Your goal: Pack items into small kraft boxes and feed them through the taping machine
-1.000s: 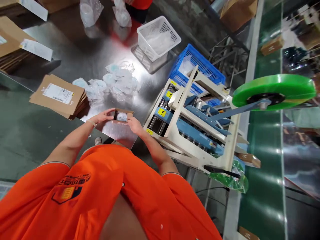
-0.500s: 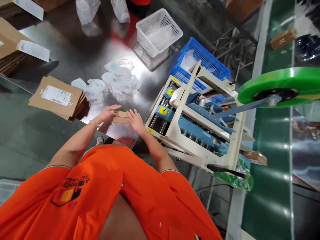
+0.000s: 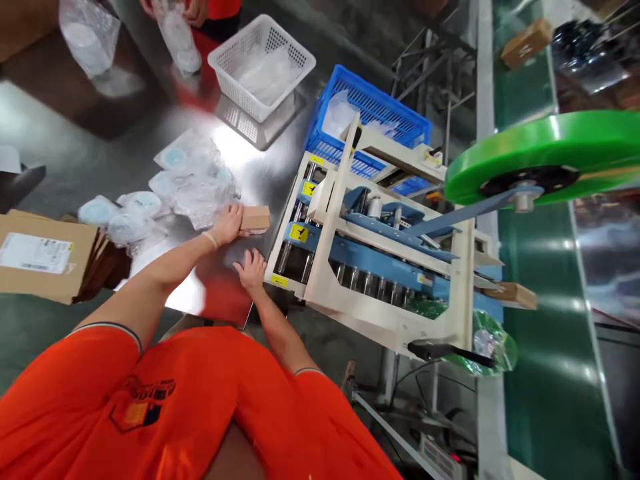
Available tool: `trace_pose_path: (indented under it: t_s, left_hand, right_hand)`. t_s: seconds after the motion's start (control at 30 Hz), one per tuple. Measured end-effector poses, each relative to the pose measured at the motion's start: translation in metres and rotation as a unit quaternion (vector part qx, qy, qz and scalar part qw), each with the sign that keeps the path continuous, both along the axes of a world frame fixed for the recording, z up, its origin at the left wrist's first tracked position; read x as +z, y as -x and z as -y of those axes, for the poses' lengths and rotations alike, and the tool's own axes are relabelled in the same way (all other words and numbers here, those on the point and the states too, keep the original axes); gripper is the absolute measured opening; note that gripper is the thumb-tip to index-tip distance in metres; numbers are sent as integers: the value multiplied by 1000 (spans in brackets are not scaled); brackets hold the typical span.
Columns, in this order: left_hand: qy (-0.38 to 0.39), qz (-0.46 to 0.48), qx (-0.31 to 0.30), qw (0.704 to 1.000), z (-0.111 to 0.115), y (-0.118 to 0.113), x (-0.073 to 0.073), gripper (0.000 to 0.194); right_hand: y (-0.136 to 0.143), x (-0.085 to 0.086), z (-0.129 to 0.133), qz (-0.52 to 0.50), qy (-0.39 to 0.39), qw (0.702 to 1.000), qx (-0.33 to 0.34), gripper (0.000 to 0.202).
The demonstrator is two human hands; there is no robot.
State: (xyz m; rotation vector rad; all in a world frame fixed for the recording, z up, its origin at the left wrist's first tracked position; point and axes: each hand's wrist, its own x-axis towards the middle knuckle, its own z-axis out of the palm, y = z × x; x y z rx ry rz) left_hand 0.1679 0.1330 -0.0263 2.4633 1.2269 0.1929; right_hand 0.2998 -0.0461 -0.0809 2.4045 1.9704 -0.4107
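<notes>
The small cardboard box (image 3: 256, 219) lies just right of the left hand (image 3: 229, 225), which touches its end; whether those fingers pinch or merely press, I cannot tell. It sits just beyond the right hand (image 3: 253, 269), spread and holding nothing. Probably light, smooth and fairly stiff yet crushable, it seems best held gently by opposite ends.
</notes>
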Motion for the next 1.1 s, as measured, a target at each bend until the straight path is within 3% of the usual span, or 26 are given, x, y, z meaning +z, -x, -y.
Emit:
trace_pose_path:
  t_s: [0.1, 0.17, 0.27, 0.33, 0.37, 0.4, 0.47, 0.6, 0.7, 0.77, 0.83, 0.93, 1.1]
  left_hand:
    - [2, 47, -44, 998, -55, -73, 5, 94]
    - [26, 105, -59, 992, -77, -125, 7, 100]
    - [86, 224, -58, 969, -83, -190, 9, 123]
    - [111, 278, -51, 953, -74, -207, 7, 138]
    - [114, 295, -44, 948, -67, -204, 4, 139]
    - [112, 313, -35, 942, -59, -192, 0, 136]
    - [107, 357, -20, 928, -39, -142, -10, 120]
    - [111, 393, 31, 912, 28, 9, -25, 92]
    - [140, 337, 147, 919, 78, 103, -32, 78]
    - [162, 308, 211, 913, 101, 141, -38, 74]
    - [172, 294, 230, 912, 119, 159, -45, 73]
    - [184, 302, 223, 909, 144, 159, -53, 71]
    - [194, 324, 185, 907, 166, 128, -57, 76]
  right_hand:
    - [-1, -10, 5, 13, 4, 1000, 19, 64]
    - [-1, -17, 7, 22, 5, 999, 27, 64]
    - [-3, -26, 9, 24, -4, 999, 40, 55]
    - [-8, -30, 10, 18, -22, 999, 42, 49]
    - [-11, -31, 12, 14, -32, 999, 40, 47]
    - [-14, -31, 13, 9, -42, 998, 38, 47]
    - [-20, -30, 14, 2, -58, 998, 33, 49]
    - [-18, -17, 1, -1, -71, 997, 22, 48]
    - [-9, 7, -33, -20, -97, 994, 41, 41]
    - [-8, 28, -70, -8, -142, 989, 46, 47]
    - [-16, 50, -114, 24, -178, 982, 51, 55]
    - [-38, 76, -167, 77, -177, 980, 57, 64]
    - [-71, 88, -201, 119, -60, 991, -31, 63]
